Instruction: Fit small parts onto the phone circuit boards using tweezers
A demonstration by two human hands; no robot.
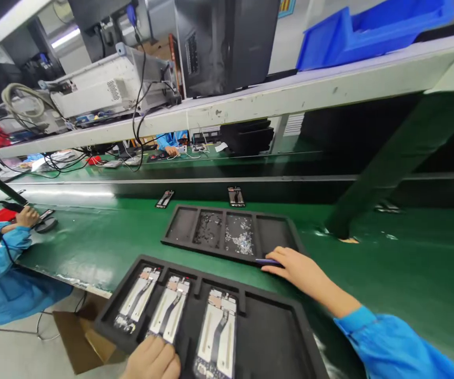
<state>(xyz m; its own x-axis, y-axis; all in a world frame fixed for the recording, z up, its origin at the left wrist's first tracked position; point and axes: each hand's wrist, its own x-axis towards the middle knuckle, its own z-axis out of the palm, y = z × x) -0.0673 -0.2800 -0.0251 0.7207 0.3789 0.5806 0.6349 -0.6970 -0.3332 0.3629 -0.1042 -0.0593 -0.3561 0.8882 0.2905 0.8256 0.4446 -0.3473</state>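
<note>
My left hand [153,359] is curled round the lower end of an opened phone [171,305], whose board and ribbon cable show; its fingertips are hidden. That phone lies in a black foam tray [268,337]. Two more opened phones sit in the same tray, one phone [138,297] to the left and one phone [217,334] to the right. With its fingers closed, my right hand [295,268] holds a slim purple tool [266,261] at the front edge of a black parts tray [195,247]. Small dark pieces [209,229] and small clear-white pieces [242,239] fill its middle compartments.
Behind the parts tray, two opened phones, one [165,199] and another [236,196], lie on the green bench [104,226]. A shelf [250,102] crosses above. A slanted post [384,173] stands right. At left, a co-worker's hand [27,216] works; a cardboard box [77,331] is below.
</note>
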